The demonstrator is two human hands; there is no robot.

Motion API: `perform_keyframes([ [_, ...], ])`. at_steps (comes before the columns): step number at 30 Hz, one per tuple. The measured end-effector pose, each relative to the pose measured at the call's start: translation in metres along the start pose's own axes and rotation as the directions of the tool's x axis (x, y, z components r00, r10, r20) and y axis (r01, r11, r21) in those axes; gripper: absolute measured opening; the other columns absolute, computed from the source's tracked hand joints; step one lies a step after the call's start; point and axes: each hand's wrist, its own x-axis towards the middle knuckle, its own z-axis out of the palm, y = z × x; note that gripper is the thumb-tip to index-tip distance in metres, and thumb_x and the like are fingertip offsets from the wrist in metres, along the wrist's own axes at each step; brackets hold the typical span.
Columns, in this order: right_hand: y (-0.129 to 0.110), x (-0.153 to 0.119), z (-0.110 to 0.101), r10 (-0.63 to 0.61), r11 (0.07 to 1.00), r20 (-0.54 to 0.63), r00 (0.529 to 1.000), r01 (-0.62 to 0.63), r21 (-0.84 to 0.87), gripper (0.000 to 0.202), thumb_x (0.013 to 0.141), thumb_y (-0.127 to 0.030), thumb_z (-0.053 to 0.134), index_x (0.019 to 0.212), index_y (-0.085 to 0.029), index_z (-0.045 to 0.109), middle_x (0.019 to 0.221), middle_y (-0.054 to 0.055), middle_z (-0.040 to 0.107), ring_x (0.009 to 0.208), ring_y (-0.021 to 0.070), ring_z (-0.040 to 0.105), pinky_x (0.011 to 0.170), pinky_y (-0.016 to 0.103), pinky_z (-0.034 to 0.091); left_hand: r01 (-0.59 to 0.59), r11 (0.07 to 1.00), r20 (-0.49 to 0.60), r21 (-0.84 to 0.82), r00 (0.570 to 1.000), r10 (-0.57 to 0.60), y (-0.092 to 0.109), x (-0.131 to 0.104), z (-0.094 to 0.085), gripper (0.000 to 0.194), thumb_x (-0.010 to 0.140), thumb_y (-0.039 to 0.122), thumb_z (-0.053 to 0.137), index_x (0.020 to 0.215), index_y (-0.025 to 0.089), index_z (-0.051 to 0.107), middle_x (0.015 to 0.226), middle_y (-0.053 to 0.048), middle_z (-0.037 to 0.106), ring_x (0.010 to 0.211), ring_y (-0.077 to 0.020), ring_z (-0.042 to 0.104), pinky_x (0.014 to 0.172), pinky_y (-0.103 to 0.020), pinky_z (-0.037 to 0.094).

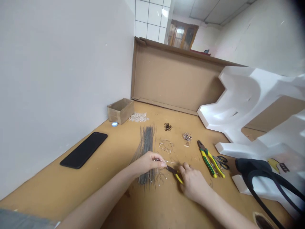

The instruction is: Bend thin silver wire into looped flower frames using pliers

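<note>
Near the front of the table (113,156), in the head view, the left hand (149,163) pinches a thin wire (170,162), and the right hand (194,182) grasps the small pliers (178,176). Both tool and wire are just to the right of the bundle of grey wires (146,144), with the dark nose of the pliers right by the left fingertips. Whether its jaws are closed on the wire is too small to tell.

For clean work, the pinch should probably sit close to the pliers without letting skin slip between the jaws. A firm, steady left hand would likely stop the wire from twisting, while the right does the squeezing or turning in small, even moves. Loose bent wires (160,176) lie just below the fingers and could snag, so a little more height may help.

As for pose, the left forearm reaches in from the lower left, thumb and forefinger meeting at the tips. The right forearm comes from the lower right, back of the hand upward, fingers curled around the yellow handles and the nose aimed leftward.
</note>
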Motion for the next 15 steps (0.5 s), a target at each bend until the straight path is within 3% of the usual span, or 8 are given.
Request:
perform_keyframes([
  [4,0.007,0.001,-0.003,-0.002,0.997,0.043,0.999,-0.001,0.071,0.03,0.066,-0.014,0.045,0.094,-0.016,0.053,0.091,0.011,0.058,0.074,0.0227,0.058,0.062,0.029,0.038,0.007,0.999,0.044,-0.049,0.999,-0.005,0.005,-0.002,-0.001,0.018,0.07,0.032,0.062,0.072,0.015,0.066,0.068,0.0,0.061,0.068,-0.0122,0.051,0.069,-0.023,0.037],
  [7,0.017,-0.002,-0.013,0.041,0.958,0.092,0.995,-0.065,0.279,0.026,0.073,-0.018,0.043,0.097,-0.018,0.052,0.081,0.007,0.062,0.074,0.0223,0.059,0.065,0.03,0.039,0.008,0.995,0.073,-0.102,0.997,0.0,0.006,-0.002,-0.003,0.018,0.069,0.033,0.063,0.07,0.015,0.066,0.068,0.0,0.061,0.068,-0.0123,0.052,0.07,-0.023,0.039],
  [11,0.029,-0.01,-0.035,-0.078,0.787,0.14,0.987,-0.025,0.616,0.033,0.078,-0.02,0.042,0.11,-0.024,0.049,0.096,0.003,0.062,0.087,0.0192,0.057,0.075,0.028,0.041,0.015,0.995,0.063,-0.102,0.998,-0.008,0.005,-0.001,-0.005,0.02,0.068,0.035,0.065,0.07,0.015,0.066,0.069,-0.001,0.062,0.07,-0.0128,0.054,0.072,-0.023,0.04],
  [15,0.031,-0.014,-0.052,-0.163,0.745,0.17,0.972,0.009,0.667,0.031,0.077,-0.02,0.044,0.106,-0.023,0.053,0.097,0.003,0.062,0.088,0.0193,0.056,0.079,0.029,0.041,0.018,0.999,0.062,-0.045,0.998,-0.015,0.001,0.001,-0.005,0.023,0.068,0.036,0.065,0.073,0.014,0.067,0.071,-0.001,0.063,0.07,-0.0127,0.053,0.071,-0.023,0.039],
])
